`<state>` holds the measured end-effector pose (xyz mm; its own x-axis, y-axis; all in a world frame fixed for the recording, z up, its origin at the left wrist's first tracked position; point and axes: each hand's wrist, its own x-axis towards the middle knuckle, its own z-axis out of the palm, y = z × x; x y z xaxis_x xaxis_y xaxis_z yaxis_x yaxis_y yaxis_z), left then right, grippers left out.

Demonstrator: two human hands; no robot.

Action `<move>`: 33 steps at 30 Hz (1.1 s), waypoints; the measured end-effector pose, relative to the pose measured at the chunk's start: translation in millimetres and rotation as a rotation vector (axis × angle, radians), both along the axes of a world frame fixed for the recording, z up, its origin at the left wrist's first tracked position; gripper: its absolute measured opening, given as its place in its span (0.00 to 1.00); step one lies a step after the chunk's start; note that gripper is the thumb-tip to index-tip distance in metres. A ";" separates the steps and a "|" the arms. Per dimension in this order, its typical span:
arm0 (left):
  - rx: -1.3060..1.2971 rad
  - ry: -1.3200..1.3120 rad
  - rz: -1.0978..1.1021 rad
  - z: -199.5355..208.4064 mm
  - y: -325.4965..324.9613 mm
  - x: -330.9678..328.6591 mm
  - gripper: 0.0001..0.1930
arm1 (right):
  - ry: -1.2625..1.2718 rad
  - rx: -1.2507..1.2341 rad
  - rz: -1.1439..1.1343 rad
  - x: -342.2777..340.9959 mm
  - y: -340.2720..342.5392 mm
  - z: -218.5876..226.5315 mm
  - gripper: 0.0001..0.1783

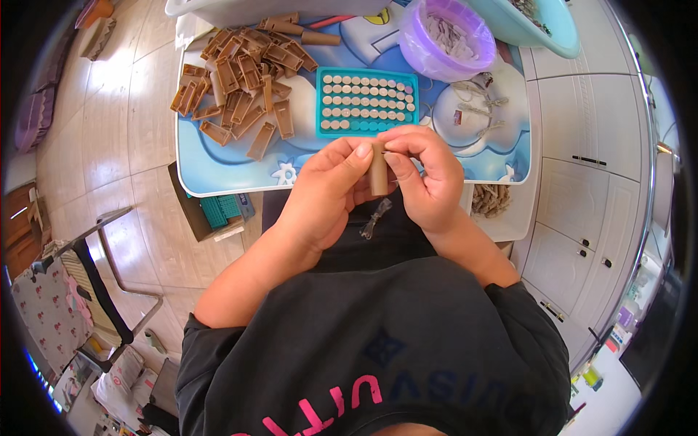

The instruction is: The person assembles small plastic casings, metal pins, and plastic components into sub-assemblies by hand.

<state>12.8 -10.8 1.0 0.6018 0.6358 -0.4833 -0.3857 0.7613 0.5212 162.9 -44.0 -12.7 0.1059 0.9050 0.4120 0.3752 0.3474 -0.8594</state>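
Note:
My left hand (331, 178) is closed around a brown tube-shaped plastic casing (379, 171), held upright over my lap at the table's near edge. The thumb presses near its upper end. My right hand (425, 163) pinches at that same end, thumb and forefinger together on something thin and dark, too small to name. Below the casing hangs a small tied bundle of thin wire (376, 219). Just beyond my hands, a teal tray (320, 102) holds rows of round pale discs (367, 91). A loose pile of brown plastic half-shells (243, 80) lies left of the tray.
A purple lined basin (411, 54) with greyish pieces stands beyond the tray on the right, beside a teal basin (560, 29). Tied wire bundles (476, 105) lie on the blue patterned table (218, 178). An open box (193, 211) sits on the floor, left; white cabinets (574, 123) are on the right.

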 end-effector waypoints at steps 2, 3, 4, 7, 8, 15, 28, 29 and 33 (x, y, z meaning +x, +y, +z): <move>-0.011 -0.001 -0.010 3.7 1.1 1.1 0.12 | 0.008 0.004 -0.009 0.5 -0.4 0.0 0.03; -0.010 -0.001 -0.009 2.7 0.9 1.4 0.12 | 0.015 0.007 -0.020 0.7 -0.7 0.1 0.03; -0.014 -0.008 -0.009 0.1 0.3 1.5 0.12 | 0.016 0.007 -0.020 0.7 -0.9 0.7 0.03; -0.010 0.001 -0.011 -2.2 -1.0 0.9 0.11 | -0.025 -0.006 -0.002 0.8 -1.3 2.4 0.03; 0.000 0.015 -0.012 -2.6 -1.6 0.8 0.11 | -0.034 -0.020 0.006 0.8 -1.6 2.2 0.02; -0.005 0.066 0.048 -1.5 -0.9 5.4 0.11 | 0.173 -0.115 -0.074 -2.8 -1.0 -5.8 0.05; -0.098 -0.026 0.238 -8.4 3.2 6.4 0.14 | -0.336 -0.072 0.051 -2.4 -12.4 14.1 0.06; -0.098 -0.036 0.243 -9.2 2.7 6.5 0.14 | -0.338 -0.059 0.060 -2.9 -12.0 15.5 0.06; -0.102 -0.024 0.274 -8.6 0.6 7.3 0.13 | -0.373 -0.036 0.072 -3.4 -12.7 14.8 0.08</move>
